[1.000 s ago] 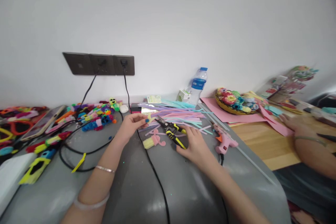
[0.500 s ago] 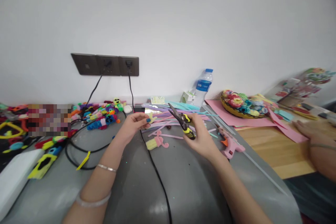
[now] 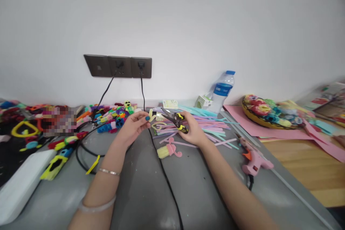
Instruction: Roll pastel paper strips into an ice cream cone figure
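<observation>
My left hand (image 3: 136, 126) pinches a short, bent piece of pale yellow pipe cleaner (image 3: 151, 115) between thumb and fingertips. My right hand (image 3: 192, 129) is closed around the yellow-and-black handles of a pair of pliers (image 3: 176, 119). The pliers' jaws point left, close to the yellow piece, and look parted; I cannot tell whether they touch it. Below the hands lies a small pink-and-yellow pipe cleaner figure (image 3: 169, 149). Behind and under the pliers, many loose pastel pipe cleaners (image 3: 212, 124) are spread on the grey table (image 3: 194, 194).
A pink glue gun (image 3: 254, 163) lies at right. Behind stand a water bottle (image 3: 223, 91) and a small box (image 3: 203, 102). A basket of pipe cleaner flowers (image 3: 269, 115) sits on pink paper. Colourful pipe cleaner pieces (image 3: 110, 115), black cables (image 3: 164, 172) and a white case (image 3: 27, 183) occupy the left.
The pliers have come left, nearer my left hand and the yellow piece. The view has shifted left, and the other person's arm at the right has mostly gone out of it.
</observation>
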Action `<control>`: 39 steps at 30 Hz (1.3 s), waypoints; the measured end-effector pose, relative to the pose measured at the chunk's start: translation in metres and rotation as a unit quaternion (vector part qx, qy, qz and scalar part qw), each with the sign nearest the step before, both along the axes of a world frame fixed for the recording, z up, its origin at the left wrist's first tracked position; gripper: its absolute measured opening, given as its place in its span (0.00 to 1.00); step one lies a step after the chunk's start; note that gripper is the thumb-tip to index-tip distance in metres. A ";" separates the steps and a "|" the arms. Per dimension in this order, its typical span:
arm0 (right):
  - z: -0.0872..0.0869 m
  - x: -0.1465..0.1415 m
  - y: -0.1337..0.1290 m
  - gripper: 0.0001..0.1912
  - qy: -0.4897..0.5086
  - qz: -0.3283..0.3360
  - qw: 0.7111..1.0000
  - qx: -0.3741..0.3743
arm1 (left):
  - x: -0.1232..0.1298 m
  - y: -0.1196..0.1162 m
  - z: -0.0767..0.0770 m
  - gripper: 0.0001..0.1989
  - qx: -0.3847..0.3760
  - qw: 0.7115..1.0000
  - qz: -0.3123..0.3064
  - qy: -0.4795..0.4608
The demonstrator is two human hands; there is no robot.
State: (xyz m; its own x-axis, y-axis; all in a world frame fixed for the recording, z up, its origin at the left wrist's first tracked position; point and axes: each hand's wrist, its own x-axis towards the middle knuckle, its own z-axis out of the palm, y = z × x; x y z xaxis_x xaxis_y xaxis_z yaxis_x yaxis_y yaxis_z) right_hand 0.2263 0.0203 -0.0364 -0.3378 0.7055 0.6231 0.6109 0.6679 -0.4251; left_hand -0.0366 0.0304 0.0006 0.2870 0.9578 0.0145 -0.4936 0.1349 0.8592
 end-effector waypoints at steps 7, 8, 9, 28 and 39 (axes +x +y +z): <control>0.001 -0.003 -0.004 0.27 -0.024 0.011 1.000 0.002 | -0.003 -0.001 0.002 0.16 0.002 1.000 0.009 0.008; 0.000 -0.004 -0.004 0.27 -0.026 0.013 1.000 -0.001 | -0.003 -0.001 0.002 0.16 0.003 1.000 0.006 0.012; 0.000 -0.004 -0.004 0.28 -0.029 0.015 0.999 -0.003 | -0.002 -0.001 0.002 0.16 0.003 1.000 0.002 0.016; -0.003 -0.006 -0.004 0.29 -0.036 0.040 0.998 -0.033 | -0.003 -0.004 0.001 0.14 0.016 0.997 -0.056 0.057; -0.001 -0.008 -0.007 0.29 -0.035 0.051 0.997 -0.051 | -0.006 -0.006 0.001 0.14 0.027 0.994 -0.074 0.079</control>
State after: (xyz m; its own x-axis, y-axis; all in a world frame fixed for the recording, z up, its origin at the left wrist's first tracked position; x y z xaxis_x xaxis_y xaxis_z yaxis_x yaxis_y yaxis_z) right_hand 0.2180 0.0133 -0.0373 -0.4504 0.7239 0.5226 0.5728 0.6833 -0.4528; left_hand -0.0428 0.0247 0.0020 0.4280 0.9038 0.0086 -0.3297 0.1473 0.9325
